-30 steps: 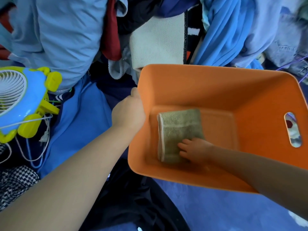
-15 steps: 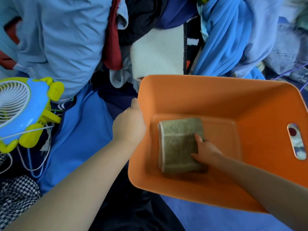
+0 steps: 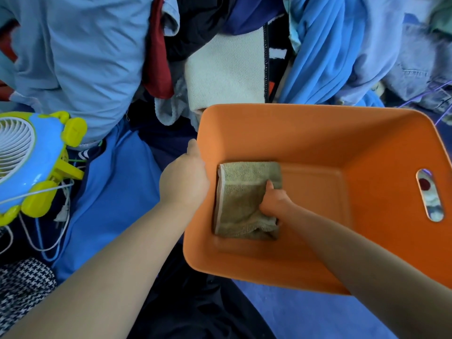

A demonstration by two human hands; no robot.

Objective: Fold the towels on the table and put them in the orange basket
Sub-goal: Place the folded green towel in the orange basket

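The orange basket (image 3: pixel 318 138) stands tilted toward me in the middle right. A folded olive-green towel (image 3: pixel 241 192) lies on its floor against the left wall, with its near right corner rumpled. My right hand (image 3: pixel 274 201) reaches inside and grips the towel's right edge, thumb on top. My left hand (image 3: pixel 183 184) holds the basket's left rim from outside; its fingers are hidden behind the wall.
Piled clothes fill the far side: a light blue shirt (image 3: pixel 80 57), a white knitted cloth (image 3: pixel 225 77) and bright blue garments (image 3: pixel 318 57). A blue and yellow toy fan (image 3: pixel 29 157) with white cables sits at the left. A houndstooth cloth (image 3: pixel 22 285) lies at the lower left.
My right hand moved from the towel's near end to its right edge and closed on it, rumpling the near corner. My left hand stayed on the rim.
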